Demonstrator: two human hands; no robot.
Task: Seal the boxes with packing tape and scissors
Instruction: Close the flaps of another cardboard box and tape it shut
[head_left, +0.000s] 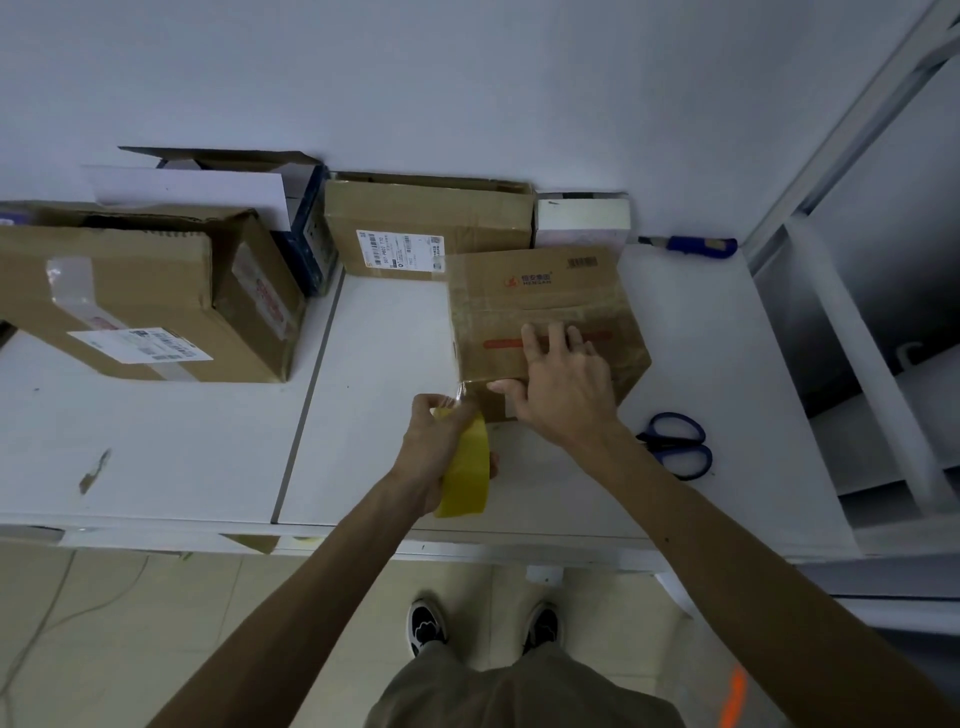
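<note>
**Tape drawn taut at the near corner of the box**

At the far left of the counter (156, 457) a large box (145, 296) is seen, with old tape and a shipping label on it. Behind it a dark blue box (306, 228) stands open, and a labelled box (415, 228) is set against the wall. None of these is being handled.

On to the centre: the yellow tape roll (465, 462) is held over the near part of the counter by the left hand (436, 441), the grip closed round it with fingers curled over the rim. A clear strip of tape (464, 391) is stretched from the roll up to the near left corner of the small box (540, 312), which sits right of centre.

The right hand (563, 384) is laid flat on the top of that box, fingers spread and straight, thumb along the near edge. Nothing is clasped there; the box is simply pressed down. The scissors (680, 444) are lying just right of that forearm, untouched, and a blue-handled tool (696, 244) is left by the wall.

The step is judged to be the laying of a strip. For a clean result, the strip should be held taut and the roll drawn in line with the seam. The tape should be smoothed outward from the stuck end so that no bubbles are trapped. The box must be pinned firmly, or it may be dragged by the pull. The scissors are within easy reach for the cut.
</note>
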